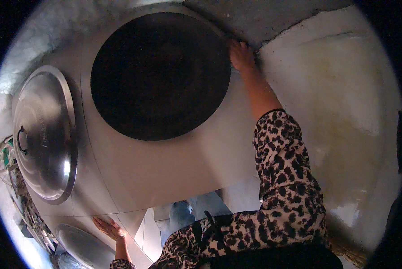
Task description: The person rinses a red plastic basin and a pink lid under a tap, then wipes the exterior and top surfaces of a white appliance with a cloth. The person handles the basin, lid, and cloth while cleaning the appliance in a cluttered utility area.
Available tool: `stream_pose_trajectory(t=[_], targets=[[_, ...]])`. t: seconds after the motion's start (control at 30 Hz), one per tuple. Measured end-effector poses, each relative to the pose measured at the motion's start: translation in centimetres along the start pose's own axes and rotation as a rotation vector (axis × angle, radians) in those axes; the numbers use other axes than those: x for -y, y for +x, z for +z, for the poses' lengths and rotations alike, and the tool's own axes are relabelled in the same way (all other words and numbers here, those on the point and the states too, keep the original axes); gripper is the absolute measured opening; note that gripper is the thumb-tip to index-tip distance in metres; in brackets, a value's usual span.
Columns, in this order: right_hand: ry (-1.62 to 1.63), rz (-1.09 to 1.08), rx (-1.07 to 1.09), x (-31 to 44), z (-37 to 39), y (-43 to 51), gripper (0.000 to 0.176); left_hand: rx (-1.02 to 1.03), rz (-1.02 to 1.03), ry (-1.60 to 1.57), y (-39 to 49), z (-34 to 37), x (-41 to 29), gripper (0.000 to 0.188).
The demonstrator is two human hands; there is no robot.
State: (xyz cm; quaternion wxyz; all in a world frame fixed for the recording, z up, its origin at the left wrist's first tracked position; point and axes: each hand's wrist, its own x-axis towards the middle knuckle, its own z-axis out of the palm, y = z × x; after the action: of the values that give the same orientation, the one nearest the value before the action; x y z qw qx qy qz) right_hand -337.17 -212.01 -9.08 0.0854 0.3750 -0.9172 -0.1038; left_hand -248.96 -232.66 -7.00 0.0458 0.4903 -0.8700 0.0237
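A large round black cooking pan [160, 77] sits in the pale tiled counter [154, 164] in front of me; it is too dark to make out its depth. With arm outstretched, my right hand [243, 56] touches the pan's right rim, close to the wall. Shadow hides part of those fingers, so a grip on the rim cannot be confirmed. My left hand [110, 228] is low on the left with nothing in it, its fingers extended at the counter's front edge. Beside it lies a grey metal lid or shallow dish [85, 247], partly cut off by the frame.
A big domed metal lid [46, 134] with a dark loop handle rests left of the pan. A stained pale wall [342, 127] rises on my right. Sticks and other clutter [29, 208] lie at the far left, below a box-like object [5, 154] with green on it.
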Motion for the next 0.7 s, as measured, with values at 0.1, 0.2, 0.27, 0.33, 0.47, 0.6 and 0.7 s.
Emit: stream_pose_trajectory(t=[0.1,0.2,0.27,0.33,0.47,0.6,0.7], targets=[[0.058,-0.012,-0.068,-0.7,-0.3,-0.2,0.042,-0.001,0.011,-0.015,-0.2,-0.1,0.5,0.079],[0.143,0.057,-0.079,-0.4,-2.0,-3.5,0.043,-0.012,0.013,-0.025,-0.1,0.2,0.9,0.079],[0.092,0.107,-0.147,0.1,-3.6,-7.1,0.047,-0.029,0.019,-0.033,0.0,0.6,1.0,0.078],[0.131,0.173,-0.073,1.3,-4.7,-11.0,0.052,-0.052,0.026,-0.048,0.0,0.9,1.0,0.078],[0.115,0.265,0.028,2.9,-6.1,-19.5,0.058,-0.061,0.003,0.008,0.4,1.6,0.5,0.078],[0.111,0.301,-0.064,4.9,-6.5,-28.4,0.059,0.045,-0.117,0.162,0.9,1.9,-0.1,0.073],[0.077,0.352,-0.044,6.5,-7.1,-34.9,0.058,-0.080,0.010,-0.014,1.1,1.8,-0.5,0.076]])
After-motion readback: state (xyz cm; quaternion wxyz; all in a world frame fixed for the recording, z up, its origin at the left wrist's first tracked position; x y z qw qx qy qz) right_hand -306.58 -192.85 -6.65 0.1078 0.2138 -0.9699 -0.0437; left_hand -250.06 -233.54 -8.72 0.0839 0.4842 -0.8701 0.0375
